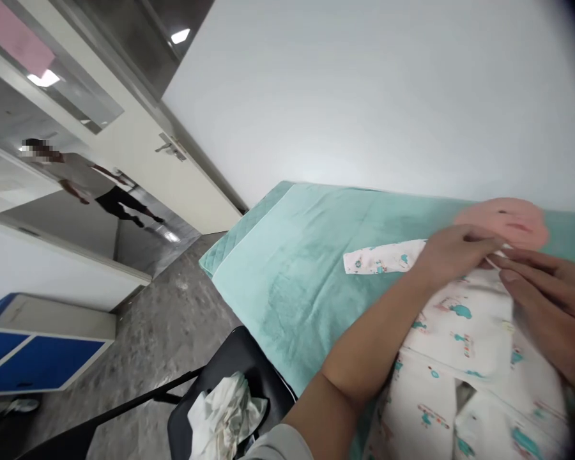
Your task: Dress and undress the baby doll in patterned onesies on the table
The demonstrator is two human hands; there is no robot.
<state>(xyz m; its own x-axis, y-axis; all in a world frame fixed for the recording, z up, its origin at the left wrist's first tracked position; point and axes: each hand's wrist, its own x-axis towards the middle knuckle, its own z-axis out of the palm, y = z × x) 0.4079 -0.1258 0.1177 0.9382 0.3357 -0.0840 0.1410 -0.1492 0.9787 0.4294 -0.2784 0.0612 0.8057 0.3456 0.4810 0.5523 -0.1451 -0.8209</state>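
Note:
A baby doll (pixel 512 220) lies on its back on a bed with a green cover (pixel 316 281), its head near the wall. White baby clothes with a teal animal print cover its body: a long-sleeved shirt (pixel 462 319) on top and matching trousers (pixel 426 409) below. My left hand (pixel 460 249) reaches over the chest, fingers pinched on the shirt's neckline just under the chin. From the right, my right hand (pixel 546 287) pinches the same edge close beside it. One sleeve (pixel 383 257) stretches out flat to the left. Fingers partly hide the neckline.
A black chair (pixel 246 358) stands against the bed's near edge, with a crumpled white cloth (pixel 230 415) on it. A white wall (pixel 364 96) borders the bed. At left are an open door (pixel 144 147), a person (pixel 86 176) beyond, and a blue-fronted cabinet (pixel 43 364).

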